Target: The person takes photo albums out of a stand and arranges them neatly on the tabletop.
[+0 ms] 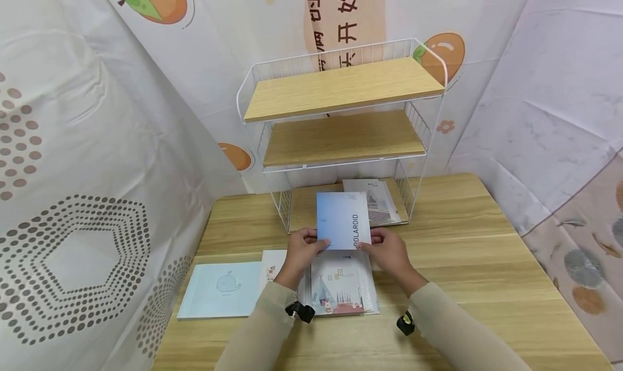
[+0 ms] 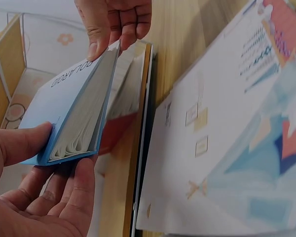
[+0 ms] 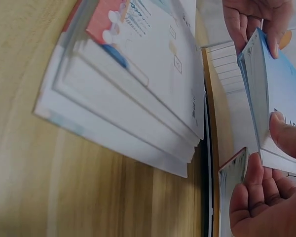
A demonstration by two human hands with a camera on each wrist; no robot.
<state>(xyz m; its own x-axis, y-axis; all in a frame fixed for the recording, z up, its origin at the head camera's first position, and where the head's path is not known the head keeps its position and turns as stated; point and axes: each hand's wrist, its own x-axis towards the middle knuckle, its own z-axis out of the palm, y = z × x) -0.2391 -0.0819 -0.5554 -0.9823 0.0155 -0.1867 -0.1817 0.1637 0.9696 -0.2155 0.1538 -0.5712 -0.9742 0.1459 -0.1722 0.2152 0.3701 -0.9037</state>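
Note:
A small blue-to-white photo album (image 1: 343,217) with POLAROID on its cover is held up in front of the shelf rack. My left hand (image 1: 299,251) pinches its left edge near the lower corner, thumb on the cover. On the opposite edge my right hand (image 1: 391,252) holds it the same way. In the left wrist view the album (image 2: 64,96) shows its page edges, slightly fanned, with the left fingers beneath it. Below it on the table lies a stack of albums (image 1: 338,287), the top one with a tent drawing. The right wrist view shows the stack's edges.
A white wire rack has three wooden boards: top (image 1: 343,87), middle (image 1: 343,138) and bottom (image 1: 304,206). Several white booklets (image 1: 382,200) lie on the bottom board's right side. Left on the table are a pale blue whale album (image 1: 221,287) and a partly covered white one (image 1: 272,265).

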